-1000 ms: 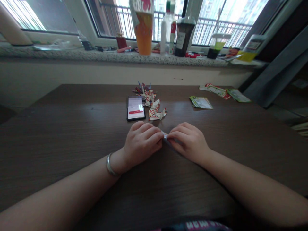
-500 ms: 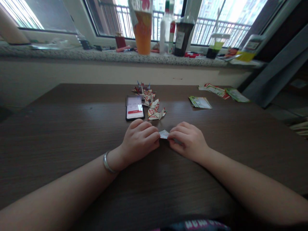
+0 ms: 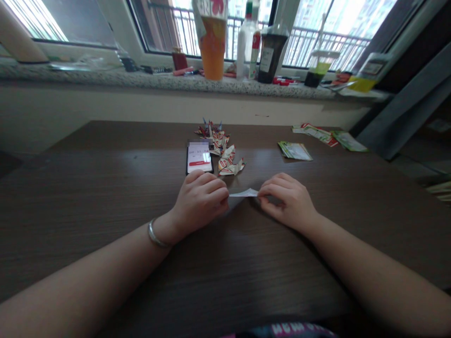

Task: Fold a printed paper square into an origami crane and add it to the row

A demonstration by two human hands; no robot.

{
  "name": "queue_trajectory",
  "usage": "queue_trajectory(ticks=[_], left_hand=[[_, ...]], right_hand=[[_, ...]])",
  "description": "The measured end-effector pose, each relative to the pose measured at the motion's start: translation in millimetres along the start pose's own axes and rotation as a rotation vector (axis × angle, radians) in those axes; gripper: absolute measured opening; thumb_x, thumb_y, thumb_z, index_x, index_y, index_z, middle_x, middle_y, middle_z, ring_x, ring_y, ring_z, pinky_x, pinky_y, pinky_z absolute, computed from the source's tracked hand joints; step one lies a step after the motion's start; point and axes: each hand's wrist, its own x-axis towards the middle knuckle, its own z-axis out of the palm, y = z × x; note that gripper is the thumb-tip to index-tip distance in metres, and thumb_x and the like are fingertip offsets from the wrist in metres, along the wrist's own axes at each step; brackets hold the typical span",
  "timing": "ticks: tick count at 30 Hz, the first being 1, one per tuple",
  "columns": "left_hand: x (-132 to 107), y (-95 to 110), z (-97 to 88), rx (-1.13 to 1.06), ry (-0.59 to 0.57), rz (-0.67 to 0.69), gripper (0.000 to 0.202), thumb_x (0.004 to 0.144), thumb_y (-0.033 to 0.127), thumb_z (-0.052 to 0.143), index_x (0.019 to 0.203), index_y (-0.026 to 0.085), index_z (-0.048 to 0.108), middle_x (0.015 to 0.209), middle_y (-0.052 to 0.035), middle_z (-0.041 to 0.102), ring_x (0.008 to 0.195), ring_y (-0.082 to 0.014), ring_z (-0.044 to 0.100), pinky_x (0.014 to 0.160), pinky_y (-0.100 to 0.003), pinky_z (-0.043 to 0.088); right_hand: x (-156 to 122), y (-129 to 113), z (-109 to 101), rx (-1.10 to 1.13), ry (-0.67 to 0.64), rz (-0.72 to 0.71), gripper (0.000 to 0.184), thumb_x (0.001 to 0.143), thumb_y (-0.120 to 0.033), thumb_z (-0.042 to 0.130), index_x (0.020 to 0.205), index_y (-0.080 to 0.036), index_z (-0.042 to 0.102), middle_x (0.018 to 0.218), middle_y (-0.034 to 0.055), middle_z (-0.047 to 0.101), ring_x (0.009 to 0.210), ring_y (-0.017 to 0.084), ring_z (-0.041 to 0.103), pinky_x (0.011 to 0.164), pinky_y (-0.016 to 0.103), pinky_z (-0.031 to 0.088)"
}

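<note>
A small whitish piece of folded paper [image 3: 244,193] stretches between my two hands, a little above the dark table. My left hand [image 3: 203,196], with a silver bangle [image 3: 154,234] at the wrist, pinches its left end. At the other end, the thumb and fingers of my right hand [image 3: 286,197] are closed on the paper. Just beyond my left hand lies a phone [image 3: 199,158] with a lit screen. Folded paper shapes [image 3: 229,162], cream with red print, sit beside the phone and trail back from it. Fingertips hide both ends of the held paper.
A stack of printed paper slips [image 3: 295,150] lies right of centre on the table [image 3: 105,197]. Farther right are a red-and-green strip [image 3: 319,134] and more green slips [image 3: 349,141]. Cups and bottles, including an orange drink [image 3: 213,51], line the stone windowsill [image 3: 141,85] behind.
My hands have moved apart, the right one to the right and the left slightly left. More of the paper now shows between them, looking longer and flatter. The view has shifted slightly.
</note>
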Motion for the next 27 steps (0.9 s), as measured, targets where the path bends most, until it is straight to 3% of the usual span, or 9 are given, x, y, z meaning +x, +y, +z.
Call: queue_trajectory(ticks=[10, 20, 27], left_hand=[[-6.0, -6.0, 3.4, -0.045, -0.040, -0.016, 0.010, 0.081, 0.019, 0.058, 0.072, 0.021, 0.061, 0.076, 0.0014, 0.066, 0.075, -0.0175, 0.055, 0.073, -0.032, 0.039], [-13.4, -10.2, 9.8, -0.183, -0.087, -0.209, 0.005, 0.079, 0.017, 0.054, 0.075, 0.018, 0.057, 0.077, -0.0033, 0.062, 0.074, -0.0180, 0.055, 0.071, -0.032, 0.043], [-9.4, -0.3, 8.8, -0.340, -0.207, -0.251, 0.014, 0.089, 0.026, 0.052, 0.095, 0.016, 0.060, 0.097, -0.0072, 0.063, 0.090, -0.0208, 0.058, 0.081, -0.036, 0.047]], right_hand=[[-6.4, 9.3, 1.9, 0.017, -0.008, 0.022, 0.008, 0.079, -0.014, 0.058, 0.077, -0.019, 0.063, 0.081, 0.0022, 0.067, 0.078, 0.017, 0.058, 0.074, 0.030, 0.046], [-10.5, 17.6, 4.1, -0.015, -0.032, 0.063, 0.007, 0.080, -0.015, 0.059, 0.078, -0.020, 0.064, 0.082, 0.0033, 0.066, 0.079, 0.017, 0.059, 0.073, 0.030, 0.046], [-6.0, 15.9, 10.0, 0.000, -0.201, -0.050, 0.012, 0.088, -0.024, 0.057, 0.087, -0.021, 0.069, 0.093, 0.0035, 0.069, 0.085, 0.018, 0.058, 0.078, 0.032, 0.047]])
